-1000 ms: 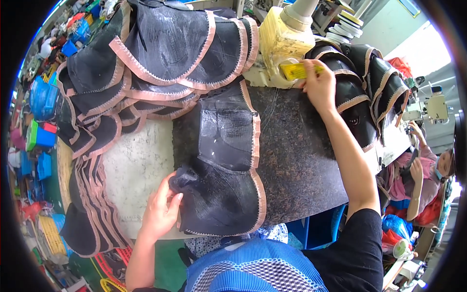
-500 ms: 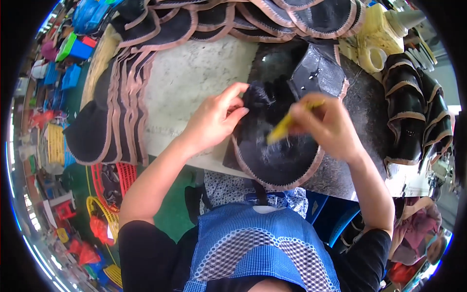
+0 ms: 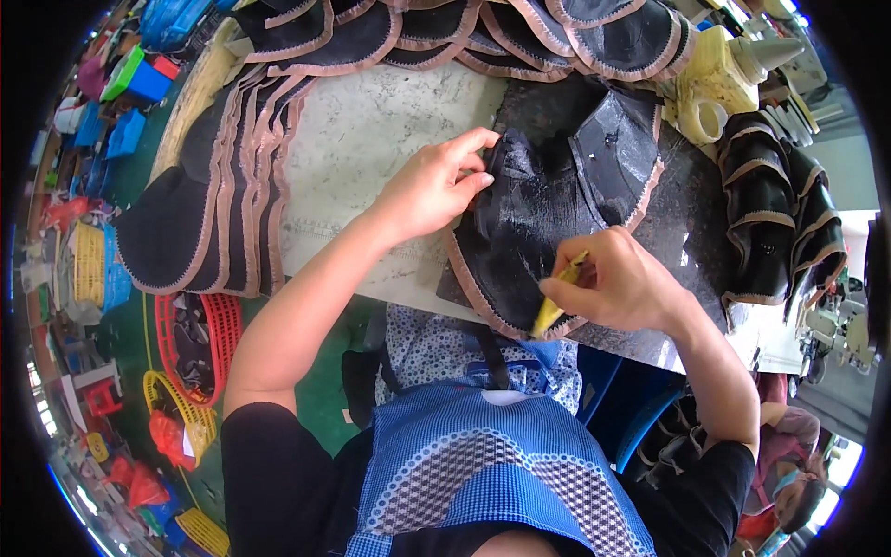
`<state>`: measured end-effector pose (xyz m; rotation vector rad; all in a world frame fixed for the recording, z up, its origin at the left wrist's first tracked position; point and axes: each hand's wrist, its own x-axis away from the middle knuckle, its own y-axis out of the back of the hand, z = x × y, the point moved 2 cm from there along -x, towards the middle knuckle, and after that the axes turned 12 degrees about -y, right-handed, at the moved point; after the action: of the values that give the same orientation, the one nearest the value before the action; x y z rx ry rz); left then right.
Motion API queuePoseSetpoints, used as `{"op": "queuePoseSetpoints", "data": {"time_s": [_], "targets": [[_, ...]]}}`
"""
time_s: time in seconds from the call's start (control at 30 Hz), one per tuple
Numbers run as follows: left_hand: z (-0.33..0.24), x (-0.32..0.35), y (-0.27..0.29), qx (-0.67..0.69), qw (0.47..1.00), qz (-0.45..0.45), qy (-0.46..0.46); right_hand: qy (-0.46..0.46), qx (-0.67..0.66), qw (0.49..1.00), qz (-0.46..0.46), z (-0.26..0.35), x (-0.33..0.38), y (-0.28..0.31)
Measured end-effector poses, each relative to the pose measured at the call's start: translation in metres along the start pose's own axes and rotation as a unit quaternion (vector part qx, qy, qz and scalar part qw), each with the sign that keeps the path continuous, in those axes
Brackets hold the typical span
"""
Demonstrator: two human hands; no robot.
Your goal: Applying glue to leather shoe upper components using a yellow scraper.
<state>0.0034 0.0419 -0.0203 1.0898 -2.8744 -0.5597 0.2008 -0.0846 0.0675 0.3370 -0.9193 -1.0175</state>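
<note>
On the table before me lies a glossy black shoe-upper-like piece [image 3: 529, 223] with a pinkish-brown zigzag edge. Its far right part is folded up, and the surface looks wet. My left hand [image 3: 429, 190] is closed at its far left edge, thumb and forefinger pinching the material. A yellow brush [image 3: 548, 314] is gripped in my right hand [image 3: 620, 283], fingers wrapped round the handle. The brush slants down, its tip at the curved near edge of the piece; the bristles are too small to make out.
Overlapping black pieces [image 3: 436, 28] line the table's far side, with more stacked at left [image 3: 172, 227] and right [image 3: 761, 213]. A stained yellowish container [image 3: 715, 74] stands at far right. Below the table's left edge is a red basket [image 3: 223, 348]. Another person [image 3: 789, 464] is at lower right.
My right hand has brought the brush down from the middle of the black piece to its near edge. My left hand keeps its hold, slightly farther up and right in view.
</note>
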Motion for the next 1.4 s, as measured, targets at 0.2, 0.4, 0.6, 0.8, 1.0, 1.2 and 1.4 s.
{"op": "queuePoseSetpoints", "data": {"time_s": [0.2,0.4,0.6,0.8,1.0,1.2,1.4], "targets": [[-0.008,-0.007,-0.002,-0.003,1.0,0.007,0.002,0.17,-0.153,0.955,-0.186,0.01,-0.021,-0.01],[-0.002,-0.004,-0.003,0.014,1.0,0.007,0.0,0.014,0.017,0.999,-0.028,-0.009,0.015,0.004],[-0.005,-0.007,-0.008,0.022,1.0,-0.002,0.0,-0.044,-0.149,0.964,-0.217,-0.059,0.057,-0.011],[-0.005,-0.014,-0.016,-0.045,0.997,-0.049,-0.049,-0.01,-0.269,0.893,-0.361,-0.082,0.057,-0.001],[-0.03,0.0,-0.041,-0.011,0.986,-0.139,-0.093,-0.071,-0.274,0.923,-0.26,-0.088,0.103,-0.038],[-0.172,-0.034,0.054,-0.022,0.974,-0.097,-0.206,0.059,-0.619,0.612,-0.488,-0.163,0.161,0.016],[-0.337,-0.157,0.225,-0.044,0.809,-0.307,-0.5,0.05,-0.432,0.639,-0.634,-0.273,0.194,0.016]]}}
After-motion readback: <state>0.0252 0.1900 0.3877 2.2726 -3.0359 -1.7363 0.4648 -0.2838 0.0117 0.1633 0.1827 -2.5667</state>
